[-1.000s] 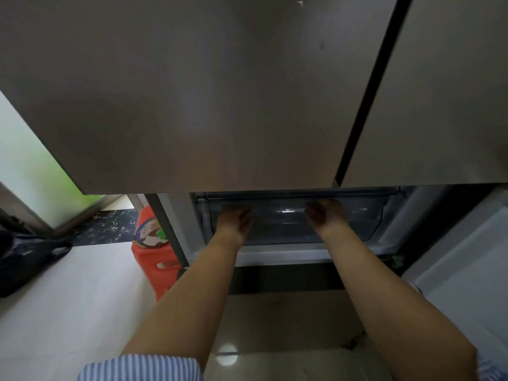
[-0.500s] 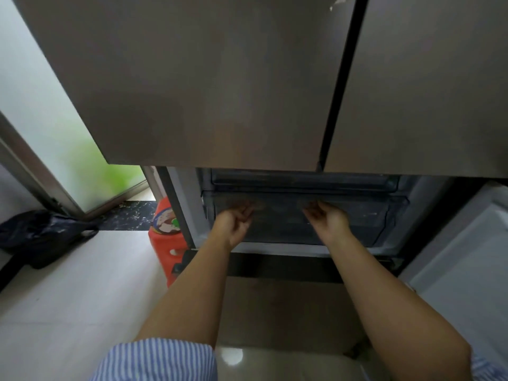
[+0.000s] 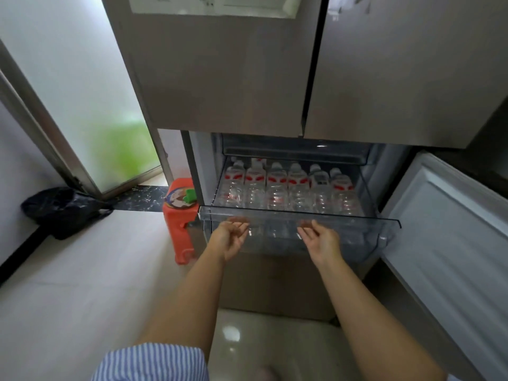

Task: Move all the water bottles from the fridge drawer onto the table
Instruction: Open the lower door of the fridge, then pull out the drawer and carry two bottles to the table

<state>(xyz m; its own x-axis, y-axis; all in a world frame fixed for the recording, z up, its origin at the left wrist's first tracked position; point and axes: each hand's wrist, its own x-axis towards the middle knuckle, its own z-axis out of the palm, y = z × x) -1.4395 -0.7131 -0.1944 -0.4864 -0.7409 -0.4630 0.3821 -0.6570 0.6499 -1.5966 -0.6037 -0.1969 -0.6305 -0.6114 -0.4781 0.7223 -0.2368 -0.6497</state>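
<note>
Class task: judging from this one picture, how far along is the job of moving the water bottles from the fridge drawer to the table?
Done: the clear drawer is pulled out. In hand: nothing yet. The left hand and right hand are open, palms up, under its front lip with no grip on a bottle. Left: all of it. A row of six water bottles lies inside, and no table is in view.

Both arms extended forward; left hand (image 3: 231, 237) and right hand (image 3: 319, 239) palms up, fingers (image 3: 238, 220) loosely curled.
</note>
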